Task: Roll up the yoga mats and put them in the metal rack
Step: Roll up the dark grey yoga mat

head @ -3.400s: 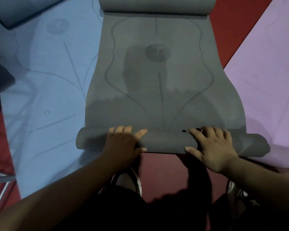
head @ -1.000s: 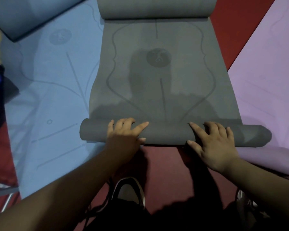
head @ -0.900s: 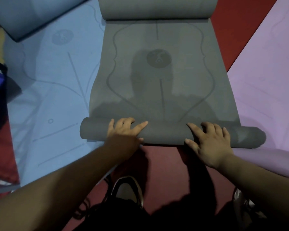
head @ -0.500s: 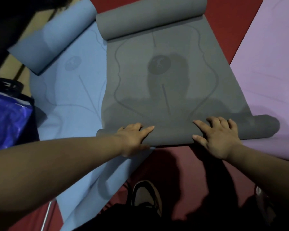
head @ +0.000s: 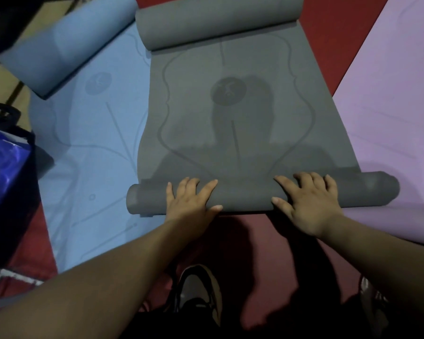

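We see the grey yoga mat (head: 242, 123) lying on the red floor (head: 333, 45) just ahead of the person's shoe (head: 198, 292). Its near end is wound into a narrow roll (head: 245, 198) lying across the view. The left hand (head: 189, 203) and the right hand (head: 309, 205) press palm-down on this roll with fingers straight and spread, clasping nothing. A blue mat (head: 93, 152) lies to the left and a purple mat (head: 389, 106) to the right, and the roll's ends reach over both. A shiny blue bag (head: 3, 172) stands at the left margin. The pale bar (head: 0, 277) below it is too cropped to identify, and the grey mat's thicker far curl (head: 218, 18) is cut by the top edge. The flat stretch bears a faint curved outline, a centre line and a round emblem, partly darkened by shadow.
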The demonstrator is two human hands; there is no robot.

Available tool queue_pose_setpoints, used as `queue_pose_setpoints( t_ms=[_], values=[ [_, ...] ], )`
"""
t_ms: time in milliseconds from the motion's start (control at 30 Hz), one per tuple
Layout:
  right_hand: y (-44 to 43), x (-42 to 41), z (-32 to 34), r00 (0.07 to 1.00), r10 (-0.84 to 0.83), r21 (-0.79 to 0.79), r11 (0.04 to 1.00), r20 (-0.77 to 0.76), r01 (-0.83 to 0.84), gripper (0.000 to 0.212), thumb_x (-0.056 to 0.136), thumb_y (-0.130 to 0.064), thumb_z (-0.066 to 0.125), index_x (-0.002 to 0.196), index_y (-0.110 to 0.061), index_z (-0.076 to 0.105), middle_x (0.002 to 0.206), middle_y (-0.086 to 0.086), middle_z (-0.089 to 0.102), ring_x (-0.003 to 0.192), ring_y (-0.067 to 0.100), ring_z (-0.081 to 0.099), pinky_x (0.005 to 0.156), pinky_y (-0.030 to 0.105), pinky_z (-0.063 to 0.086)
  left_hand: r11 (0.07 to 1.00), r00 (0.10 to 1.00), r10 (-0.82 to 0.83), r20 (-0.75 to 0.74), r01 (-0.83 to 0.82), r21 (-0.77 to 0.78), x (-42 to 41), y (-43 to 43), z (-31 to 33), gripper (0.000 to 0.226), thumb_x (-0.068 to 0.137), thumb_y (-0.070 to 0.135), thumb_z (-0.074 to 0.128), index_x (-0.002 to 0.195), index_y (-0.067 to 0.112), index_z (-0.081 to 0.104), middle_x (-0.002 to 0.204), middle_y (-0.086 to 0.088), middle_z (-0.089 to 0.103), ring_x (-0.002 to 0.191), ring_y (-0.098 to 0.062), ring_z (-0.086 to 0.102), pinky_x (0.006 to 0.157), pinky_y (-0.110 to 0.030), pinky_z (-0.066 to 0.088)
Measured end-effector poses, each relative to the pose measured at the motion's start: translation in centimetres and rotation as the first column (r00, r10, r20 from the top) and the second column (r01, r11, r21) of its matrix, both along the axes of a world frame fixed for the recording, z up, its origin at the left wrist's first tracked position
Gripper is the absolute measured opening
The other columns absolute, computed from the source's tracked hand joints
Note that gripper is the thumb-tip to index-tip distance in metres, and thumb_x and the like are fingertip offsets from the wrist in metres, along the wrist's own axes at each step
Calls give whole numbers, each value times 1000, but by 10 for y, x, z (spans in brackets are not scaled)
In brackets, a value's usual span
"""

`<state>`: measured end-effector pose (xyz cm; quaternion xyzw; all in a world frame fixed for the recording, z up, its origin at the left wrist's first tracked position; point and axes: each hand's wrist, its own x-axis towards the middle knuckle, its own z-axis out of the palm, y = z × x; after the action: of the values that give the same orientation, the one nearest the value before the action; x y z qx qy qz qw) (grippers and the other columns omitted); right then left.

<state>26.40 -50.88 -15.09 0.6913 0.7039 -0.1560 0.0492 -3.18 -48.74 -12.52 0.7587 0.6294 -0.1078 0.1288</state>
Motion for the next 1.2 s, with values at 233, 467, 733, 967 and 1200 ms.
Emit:
queue_pose_setpoints(
  t_ms=[233,467,733,967,1200],
  values=[
    [15,3,1,999,35,-12,999,19,-35,78,84,-80,11,152,-48,31,145,7,45,137,33,35,118,58,15,999,999,-27,-36,27,-21,-4,20,-4,87,76,82,12,154,47,21,145,0,39,138,-24,31,120,-59,9],
    [12,6,-8,999,39,46,998,-18,-38,73,86,-80,22,151,-47,33,147,11,46,140,35,33,119,58,14,990,997,-68,-47,62,-130,-1,49,2,67,93,73,32,154,47,22,138,-2,44,134,-26,36,119,-58,13],
    [29,7,1,1000,29,-45,999,-3,-29,87,75,-84,7,153,-51,25,151,5,40,142,30,30,121,53,8,964,985,-135,-111,157,217,16,12,-20,75,82,69,47,136,18,58,124,-26,57,113,-44,54,104,-63,36],
    [13,8,-7,998,58,50,997,0,-58,78,85,-80,26,154,-45,29,153,14,42,144,40,29,118,63,14,985,990,-114,-88,124,117,13,31,-21,81,80,72,35,137,20,58,120,-20,55,111,-41,52,103,-62,38],
    [42,6,1,1000,3,-29,1000,10,-2,90,73,-90,10,152,-49,25,153,5,38,143,32,27,121,56,8,985,989,-74,-131,94,148,19,39,-15,80,83,75,28,152,36,39,137,-16,48,132,-41,40,116,-68,16]
  ],
)
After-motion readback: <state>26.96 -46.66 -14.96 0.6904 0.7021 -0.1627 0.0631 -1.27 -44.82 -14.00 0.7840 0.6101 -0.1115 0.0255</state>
